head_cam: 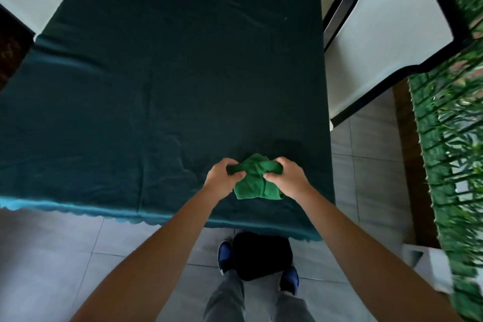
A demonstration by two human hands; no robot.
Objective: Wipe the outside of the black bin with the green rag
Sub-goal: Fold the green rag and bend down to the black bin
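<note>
Both hands hold the rag (pixel 254 181) bunched over the table (pixel 156 86) near its front edge, the left hand (pixel 222 174) pinching its left end with curled fingers and the right hand (pixel 285 178) gripping its right end, while the bin (pixel 261 256) stands on the floor just below that edge, between the shoes (pixel 225 256). To do this step well, I would fold the rag into a flat pad in one hand before stooping, then steady the bin's rim with the other and wipe its wall top to bottom, turning it round. No brand, label or writing can be read anywhere
</note>
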